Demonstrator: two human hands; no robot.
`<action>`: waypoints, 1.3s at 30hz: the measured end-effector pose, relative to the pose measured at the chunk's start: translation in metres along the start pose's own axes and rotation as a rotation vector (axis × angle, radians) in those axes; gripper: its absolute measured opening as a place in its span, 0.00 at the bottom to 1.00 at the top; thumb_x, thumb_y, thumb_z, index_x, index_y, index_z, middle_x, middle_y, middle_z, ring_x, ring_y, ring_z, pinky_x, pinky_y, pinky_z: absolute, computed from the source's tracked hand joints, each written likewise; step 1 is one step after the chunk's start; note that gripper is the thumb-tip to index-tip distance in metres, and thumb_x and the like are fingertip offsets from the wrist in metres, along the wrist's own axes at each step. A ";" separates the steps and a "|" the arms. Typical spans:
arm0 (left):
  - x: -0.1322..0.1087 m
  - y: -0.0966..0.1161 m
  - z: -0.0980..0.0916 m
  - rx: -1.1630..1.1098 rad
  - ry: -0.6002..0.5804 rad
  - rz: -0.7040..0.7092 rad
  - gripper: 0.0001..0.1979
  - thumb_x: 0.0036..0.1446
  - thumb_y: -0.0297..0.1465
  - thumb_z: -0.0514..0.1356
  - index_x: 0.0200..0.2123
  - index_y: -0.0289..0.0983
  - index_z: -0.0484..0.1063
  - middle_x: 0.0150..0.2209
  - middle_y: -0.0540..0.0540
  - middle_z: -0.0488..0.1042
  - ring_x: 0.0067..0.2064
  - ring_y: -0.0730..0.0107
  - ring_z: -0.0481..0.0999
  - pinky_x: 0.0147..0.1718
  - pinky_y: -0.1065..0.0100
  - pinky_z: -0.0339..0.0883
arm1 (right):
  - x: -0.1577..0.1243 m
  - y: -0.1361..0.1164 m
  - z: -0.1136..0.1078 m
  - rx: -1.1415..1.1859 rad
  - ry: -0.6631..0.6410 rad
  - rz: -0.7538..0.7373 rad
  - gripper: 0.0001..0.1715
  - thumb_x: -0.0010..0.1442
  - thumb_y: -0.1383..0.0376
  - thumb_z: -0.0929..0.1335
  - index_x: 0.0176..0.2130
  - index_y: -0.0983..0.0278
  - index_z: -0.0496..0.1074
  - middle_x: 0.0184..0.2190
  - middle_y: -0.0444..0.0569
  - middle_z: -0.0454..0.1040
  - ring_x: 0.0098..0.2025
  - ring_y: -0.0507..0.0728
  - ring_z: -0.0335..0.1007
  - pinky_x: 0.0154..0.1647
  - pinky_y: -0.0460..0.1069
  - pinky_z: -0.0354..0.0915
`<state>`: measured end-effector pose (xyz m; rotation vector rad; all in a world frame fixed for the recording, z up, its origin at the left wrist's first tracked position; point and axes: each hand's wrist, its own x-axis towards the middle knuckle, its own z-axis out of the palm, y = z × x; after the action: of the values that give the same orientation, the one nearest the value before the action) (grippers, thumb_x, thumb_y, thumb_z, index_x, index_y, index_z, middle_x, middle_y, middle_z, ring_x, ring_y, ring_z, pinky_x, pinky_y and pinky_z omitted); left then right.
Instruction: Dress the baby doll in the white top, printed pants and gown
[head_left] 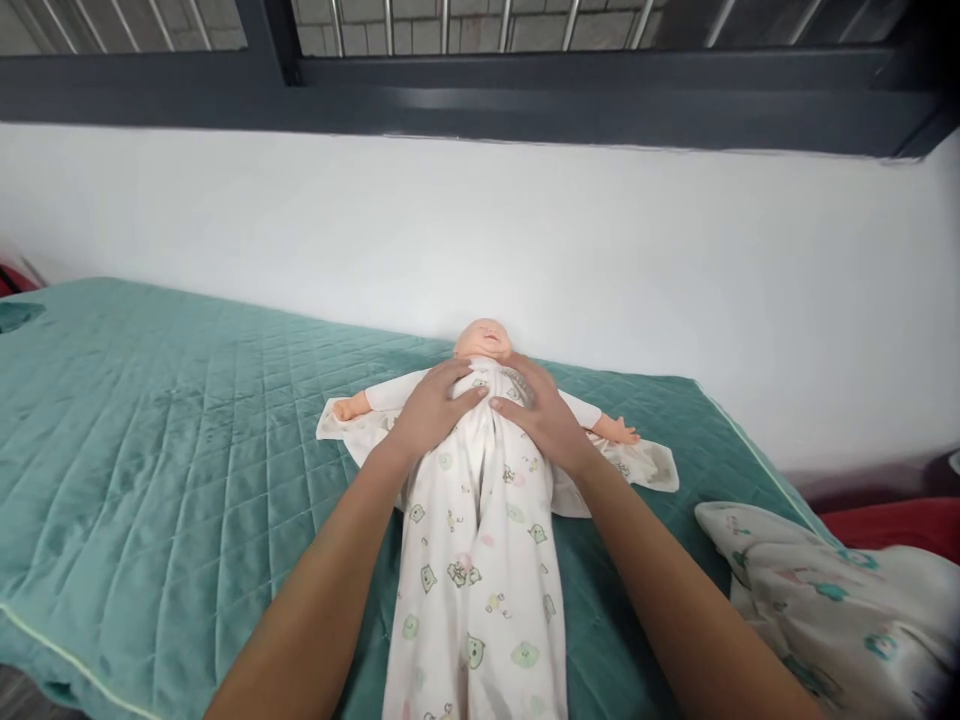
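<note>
Doll is lying on its back at the centre of the view. Its head is pointing to 12 o'clock, its body is running down toward 6 o'clock, and its arms are stretching out to 9 and 3 o'clock. A white romper printed with small green animals is covering it from the chest down to the bottom edge.

The person's left hand is resting palm down on the doll's chest, just at 7 o'clock of the head. It is released, its fingers loosely bent over the fabric. The right hand is lying on the chest at 5 o'clock of the head, likewise flat and unclenched, its fingertips nearly meeting those of the left. Whether either hand is pinching the fabric cannot be told. Both forearms are coming in from the bottom edge, one on each side of the romper.

A white cloth is spreading under the doll's arms and shoulders. Doll and cloth are lying on a teal quilted mat. At 4 o'clock of the doll, near the mat's right edge, a crumpled printed bundle is lying, with something red showing behind it. A white wall is rising at 12 o'clock, with a dark window frame running above it.
</note>
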<state>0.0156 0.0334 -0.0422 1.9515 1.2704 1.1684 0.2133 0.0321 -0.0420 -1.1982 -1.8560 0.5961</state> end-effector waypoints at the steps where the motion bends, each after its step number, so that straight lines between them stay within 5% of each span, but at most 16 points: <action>1: -0.001 0.000 0.000 0.005 0.011 0.007 0.18 0.62 0.41 0.58 0.52 0.40 0.72 0.57 0.46 0.72 0.61 0.62 0.68 0.62 0.61 0.59 | 0.005 0.000 0.000 0.005 -0.041 0.015 0.36 0.56 0.50 0.72 0.60 0.56 0.64 0.68 0.51 0.56 0.71 0.62 0.46 0.71 0.62 0.43; 5: -0.004 0.002 0.003 0.089 0.068 0.046 0.12 0.62 0.38 0.59 0.47 0.41 0.72 0.49 0.47 0.77 0.52 0.63 0.74 0.54 0.62 0.65 | 0.012 -0.001 -0.001 0.008 -0.106 0.056 0.37 0.50 0.50 0.76 0.54 0.59 0.65 0.69 0.54 0.50 0.71 0.62 0.43 0.70 0.60 0.43; 10: -0.012 0.001 0.012 0.295 0.216 0.245 0.08 0.66 0.33 0.54 0.38 0.39 0.72 0.37 0.47 0.76 0.43 0.65 0.74 0.44 0.65 0.66 | -0.001 -0.011 -0.001 -0.111 -0.043 -0.040 0.21 0.52 0.55 0.75 0.42 0.59 0.67 0.65 0.50 0.54 0.69 0.63 0.45 0.67 0.61 0.48; 14: -0.019 -0.004 0.017 0.402 0.394 0.480 0.09 0.68 0.32 0.51 0.39 0.38 0.70 0.32 0.46 0.74 0.36 0.65 0.72 0.37 0.65 0.65 | -0.016 -0.022 0.009 -0.260 0.125 -0.226 0.10 0.58 0.61 0.71 0.34 0.60 0.66 0.50 0.52 0.66 0.53 0.61 0.63 0.56 0.57 0.59; 18: -0.025 -0.007 0.016 0.487 0.497 0.644 0.06 0.66 0.29 0.54 0.40 0.38 0.70 0.30 0.47 0.75 0.34 0.65 0.72 0.38 0.63 0.63 | -0.028 -0.020 0.015 -0.391 0.215 -0.325 0.13 0.62 0.59 0.69 0.31 0.60 0.63 0.33 0.47 0.68 0.37 0.57 0.66 0.43 0.54 0.60; 26: -0.065 -0.022 -0.006 0.624 0.414 0.393 0.14 0.66 0.38 0.56 0.29 0.38 0.71 0.26 0.49 0.77 0.30 0.66 0.74 0.38 0.60 0.57 | -0.038 -0.005 0.003 -0.602 0.127 -0.454 0.18 0.66 0.58 0.65 0.27 0.61 0.62 0.24 0.44 0.68 0.31 0.55 0.65 0.40 0.53 0.54; 33: -0.135 -0.023 -0.018 0.455 0.229 0.097 0.11 0.63 0.41 0.59 0.42 0.40 0.73 0.40 0.49 0.80 0.42 0.63 0.77 0.46 0.60 0.59 | -0.054 0.002 -0.008 -0.629 0.112 -0.491 0.09 0.65 0.63 0.65 0.32 0.62 0.67 0.28 0.46 0.73 0.34 0.57 0.68 0.42 0.54 0.55; 39: -0.144 -0.013 -0.015 0.357 0.162 -0.009 0.13 0.62 0.41 0.60 0.46 0.42 0.69 0.46 0.49 0.77 0.48 0.63 0.75 0.48 0.60 0.59 | -0.091 -0.014 -0.005 -0.650 0.114 -0.410 0.07 0.64 0.62 0.64 0.34 0.61 0.68 0.31 0.49 0.74 0.37 0.60 0.69 0.44 0.55 0.56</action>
<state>-0.0296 -0.0923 -0.0997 2.1297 1.6665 1.1780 0.2292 -0.0565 -0.0639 -1.1505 -2.1834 -0.3249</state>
